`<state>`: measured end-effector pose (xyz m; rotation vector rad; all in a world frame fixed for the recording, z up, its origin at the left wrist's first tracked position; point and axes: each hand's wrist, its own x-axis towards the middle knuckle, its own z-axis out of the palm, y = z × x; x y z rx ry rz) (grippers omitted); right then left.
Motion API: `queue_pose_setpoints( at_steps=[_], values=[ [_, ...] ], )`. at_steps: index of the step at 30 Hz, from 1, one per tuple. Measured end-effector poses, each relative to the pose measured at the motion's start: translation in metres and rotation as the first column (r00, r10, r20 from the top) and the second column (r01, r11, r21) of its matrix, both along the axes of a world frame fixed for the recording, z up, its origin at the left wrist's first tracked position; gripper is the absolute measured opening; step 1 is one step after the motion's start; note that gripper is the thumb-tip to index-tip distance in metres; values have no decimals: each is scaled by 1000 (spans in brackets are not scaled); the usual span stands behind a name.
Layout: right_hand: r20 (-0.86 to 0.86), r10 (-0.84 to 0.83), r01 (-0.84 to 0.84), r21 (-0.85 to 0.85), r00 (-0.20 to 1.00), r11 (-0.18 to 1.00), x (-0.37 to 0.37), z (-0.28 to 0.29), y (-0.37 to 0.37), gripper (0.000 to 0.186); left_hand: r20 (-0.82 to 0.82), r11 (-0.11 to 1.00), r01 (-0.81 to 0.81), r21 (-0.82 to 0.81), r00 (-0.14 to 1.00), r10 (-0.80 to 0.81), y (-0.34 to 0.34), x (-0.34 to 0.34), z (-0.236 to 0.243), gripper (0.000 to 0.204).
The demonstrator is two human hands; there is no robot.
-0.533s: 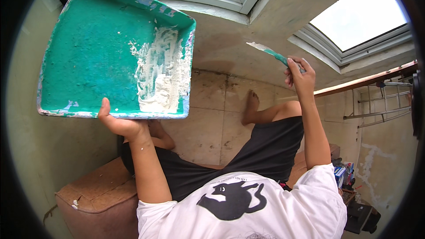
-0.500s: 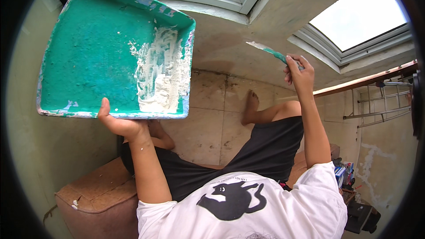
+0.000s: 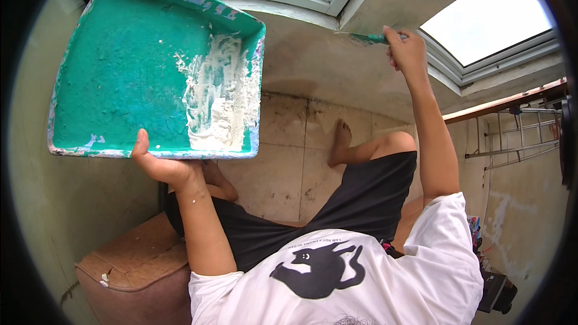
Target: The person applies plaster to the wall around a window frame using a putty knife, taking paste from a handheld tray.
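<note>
My left hand (image 3: 165,165) grips the near rim of a green paint tray (image 3: 126,78), thumb over the edge and the other fingers hidden underneath. White putty (image 3: 220,117) is smeared and heaped along the tray's right side. In my right hand (image 3: 408,51) is a putty knife (image 3: 376,38) with a green handle, held up at the wall below the windows. Its thin blade points left, close to the corner of the window ledge; whether it touches the wall I cannot tell.
Two grey-framed windows (image 3: 337,1) are set in the wall ahead. I sit on a worn brown upholstered seat (image 3: 135,253) above a tiled floor (image 3: 274,162). A metal ladder (image 3: 521,138) lies at the right, with several items behind my right side.
My right hand has moved up and forward with the putty knife, bringing the blade near the window ledge. The tray in my left hand has hardly moved.
</note>
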<state>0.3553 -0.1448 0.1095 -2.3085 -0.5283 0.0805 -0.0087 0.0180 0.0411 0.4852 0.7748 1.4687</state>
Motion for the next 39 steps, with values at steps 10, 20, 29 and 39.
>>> queue_pose_setpoints(
  at_steps=[10, 20, 29, 39],
  values=[
    [49, -65, 64, 19, 997, 998, -4, 26, -7, 46, 1, 1000, -14, 4, 1000, 14, -2, 1, 4, 62],
    [-5, 1, -2, -78, 1000, 997, -8, -12, 6, 44, 61, 1000, 7, -3, 998, -7, -1, 0, 3, 57],
    [30, -29, 30, -21, 999, 999, -8, 38, -13, 45, 75, 1000, 8, -18, 997, -7, -1, -4, 0, 56],
    [38, 53, -52, -49, 998, 997, -4, -23, 9, 43, 69, 1000, 1, -12, 998, 0, -2, 2, 5, 55]
  ],
)
